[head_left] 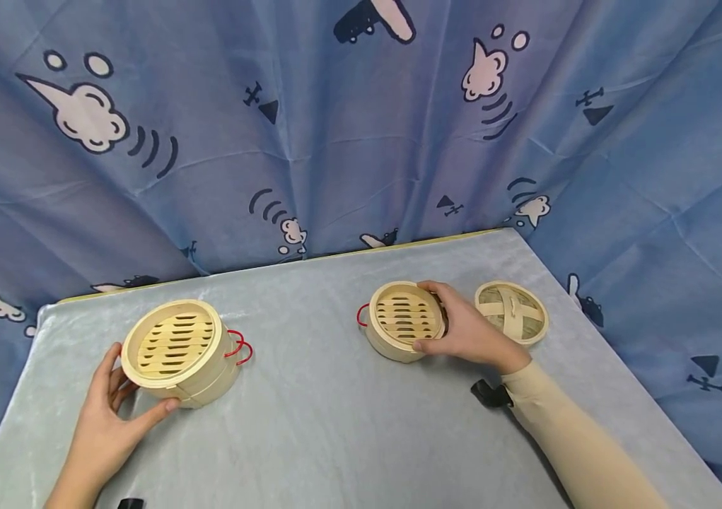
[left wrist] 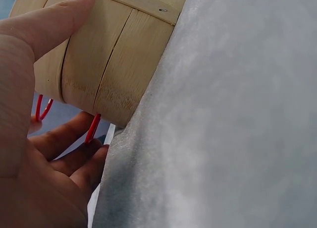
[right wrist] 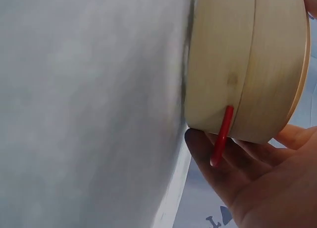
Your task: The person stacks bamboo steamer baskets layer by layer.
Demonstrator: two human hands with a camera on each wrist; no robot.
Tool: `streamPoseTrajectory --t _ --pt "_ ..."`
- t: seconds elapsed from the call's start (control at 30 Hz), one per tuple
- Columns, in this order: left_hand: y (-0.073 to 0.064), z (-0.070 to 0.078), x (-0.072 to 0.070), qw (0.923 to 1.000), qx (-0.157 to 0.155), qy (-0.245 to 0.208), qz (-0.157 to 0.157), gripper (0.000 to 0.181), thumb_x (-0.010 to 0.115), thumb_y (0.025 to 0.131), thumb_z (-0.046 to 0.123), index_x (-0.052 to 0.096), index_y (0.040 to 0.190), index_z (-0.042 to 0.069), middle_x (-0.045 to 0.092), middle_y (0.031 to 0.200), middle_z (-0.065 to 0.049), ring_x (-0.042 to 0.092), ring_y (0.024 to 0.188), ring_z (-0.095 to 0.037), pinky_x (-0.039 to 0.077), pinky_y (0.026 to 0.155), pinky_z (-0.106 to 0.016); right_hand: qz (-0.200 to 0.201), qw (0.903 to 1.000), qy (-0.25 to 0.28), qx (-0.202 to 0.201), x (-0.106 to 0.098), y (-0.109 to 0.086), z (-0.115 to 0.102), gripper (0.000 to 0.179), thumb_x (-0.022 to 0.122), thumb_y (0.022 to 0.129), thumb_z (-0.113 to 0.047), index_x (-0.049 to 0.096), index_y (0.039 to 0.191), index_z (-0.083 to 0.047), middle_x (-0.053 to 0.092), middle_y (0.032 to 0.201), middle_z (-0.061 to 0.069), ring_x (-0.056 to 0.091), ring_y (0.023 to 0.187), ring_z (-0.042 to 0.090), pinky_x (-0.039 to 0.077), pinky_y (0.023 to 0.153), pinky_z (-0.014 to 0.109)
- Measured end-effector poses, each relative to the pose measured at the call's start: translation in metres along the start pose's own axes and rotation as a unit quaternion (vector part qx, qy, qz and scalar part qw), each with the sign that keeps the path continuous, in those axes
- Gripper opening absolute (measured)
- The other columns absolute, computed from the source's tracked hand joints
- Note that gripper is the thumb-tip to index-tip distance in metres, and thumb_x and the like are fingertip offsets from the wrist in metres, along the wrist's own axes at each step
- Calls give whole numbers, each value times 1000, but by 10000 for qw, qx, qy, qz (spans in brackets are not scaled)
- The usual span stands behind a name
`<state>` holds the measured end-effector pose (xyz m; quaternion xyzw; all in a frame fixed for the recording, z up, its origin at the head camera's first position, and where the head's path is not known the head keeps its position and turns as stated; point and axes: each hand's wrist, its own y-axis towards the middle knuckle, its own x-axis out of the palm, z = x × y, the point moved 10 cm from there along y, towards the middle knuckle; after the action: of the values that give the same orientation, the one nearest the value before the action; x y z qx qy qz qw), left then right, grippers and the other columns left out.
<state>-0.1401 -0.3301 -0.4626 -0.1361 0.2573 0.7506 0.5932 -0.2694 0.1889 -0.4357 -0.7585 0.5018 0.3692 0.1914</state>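
Note:
On the left of the head view is a two-tier bamboo steamer (head_left: 208, 371), its slatted inside showing from above and red loop handles (head_left: 241, 348) at its right. My left hand (head_left: 98, 428) grips it, thumb on the near wall and fingers round the left side. The left wrist view shows the fingers beside another red handle (left wrist: 92, 129). Right of the middle stands a smaller bamboo steamer (head_left: 391, 346), also slatted inside. My right hand (head_left: 465, 329) holds its right side between thumb and fingers; a red handle (right wrist: 222, 136) lies by those fingers in the right wrist view.
A round woven bamboo lid (head_left: 513, 326) lies just right of the smaller steamer, close behind my right hand. Pale cloth covers the table (head_left: 310, 424). A blue patterned curtain (head_left: 310, 127) hangs along the back and right edges.

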Motion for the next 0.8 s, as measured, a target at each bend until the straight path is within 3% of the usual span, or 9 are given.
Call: streamPoseTrajectory --t 0.5,0.8 --pt "0 1 1 10000 -79 21 -42 123 90 72 5 7 160 26 45 142 -25 41 114 8 33 94 -2 -63 9975 382 -596 8 22 -56 106 87 66 -58 34 151 -22 43 142 -6 46 126 13 41 105 41" --pt "-1 2 1 10000 34 -9 -18 124 90 71 4 8 160 28 45 142 -26 42 114 9 33 94 -3 -145 9940 450 -984 17 38 -89 106 86 66 -58 35 151 -19 44 142 -6 46 126 12 41 106 40"
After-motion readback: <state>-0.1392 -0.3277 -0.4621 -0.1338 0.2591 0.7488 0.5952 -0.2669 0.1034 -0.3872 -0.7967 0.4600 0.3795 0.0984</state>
